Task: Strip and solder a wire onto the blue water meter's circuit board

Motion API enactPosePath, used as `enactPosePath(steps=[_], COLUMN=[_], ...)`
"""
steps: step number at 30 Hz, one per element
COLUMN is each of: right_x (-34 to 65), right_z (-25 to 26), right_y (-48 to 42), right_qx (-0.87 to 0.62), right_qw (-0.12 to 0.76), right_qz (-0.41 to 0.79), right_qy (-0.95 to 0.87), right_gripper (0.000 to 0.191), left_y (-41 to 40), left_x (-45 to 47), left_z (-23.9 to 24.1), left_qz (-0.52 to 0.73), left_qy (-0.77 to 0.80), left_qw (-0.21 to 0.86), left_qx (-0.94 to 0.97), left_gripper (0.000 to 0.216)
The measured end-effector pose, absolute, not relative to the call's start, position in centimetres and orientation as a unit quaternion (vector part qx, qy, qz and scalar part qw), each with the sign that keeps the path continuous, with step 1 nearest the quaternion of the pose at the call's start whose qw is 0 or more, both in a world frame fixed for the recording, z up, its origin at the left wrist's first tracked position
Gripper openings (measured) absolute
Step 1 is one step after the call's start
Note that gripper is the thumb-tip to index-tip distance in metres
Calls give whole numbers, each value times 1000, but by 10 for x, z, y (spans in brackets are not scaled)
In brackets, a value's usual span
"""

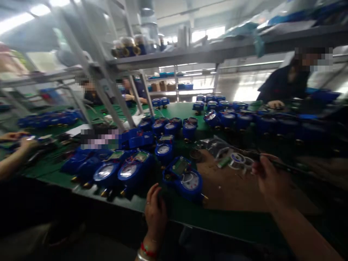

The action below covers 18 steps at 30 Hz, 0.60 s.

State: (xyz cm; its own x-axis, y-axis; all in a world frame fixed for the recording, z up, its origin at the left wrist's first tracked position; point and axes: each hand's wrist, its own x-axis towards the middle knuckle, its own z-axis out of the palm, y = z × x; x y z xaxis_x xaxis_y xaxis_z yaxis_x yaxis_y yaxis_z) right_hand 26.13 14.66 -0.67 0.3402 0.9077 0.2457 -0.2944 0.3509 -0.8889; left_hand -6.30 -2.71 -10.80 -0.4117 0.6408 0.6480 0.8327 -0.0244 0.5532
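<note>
My left hand (155,212) rests at the near edge of the green table (190,217), fingers curled loosely, beside a blue water meter (183,178) with an open green circuit board. It holds nothing that I can see. My right hand (269,179) is closed round a thin dark tool (282,165) that looks like a soldering iron, its tip pointing left toward a small spool of wire (239,158). A brown work mat (228,188) lies under the right hand.
Several blue meters (119,170) crowd the table in front and to the left. More meters (236,117) line the far side. Other people work at the left edge (16,152), far left (92,92) and far right (288,83). Metal shelf posts (108,101) stand mid-table.
</note>
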Motion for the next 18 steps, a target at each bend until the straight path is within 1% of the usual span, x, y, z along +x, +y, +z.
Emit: enactPosePath(steps=[4,7,9,12,15,18], right_x=[308,337,348,352,347,346], right_z=[-16,-21,-24,-31,-43,-59], right_y=[174,190,203,234,272,310], right_qx=[-417,-457,-485,-533,-569,-597], right_qw=[751,745,727,674,624,601], right_qz=[349,318,307,302,322,353], right_qy=[-375,-368,-376,-412,-427,-398], right_gripper=[28,26,28,31,25,19], left_y=[-24,-24,-24,-23,-23,-24], left_x=[-69,-71,-73,-75,-79,-83], left_z=[-111,-114,-116,-117,-118,-123], left_qz=[-465,-458,-447,-430,-416,-425], left_qy=[-675,-674,-674,-671,-664,-664], left_qw=[122,139,149,163,184,163], left_qx=[-560,-563,-569,-581,-593,-593], left_gripper=[23,21,20,20,21,21])
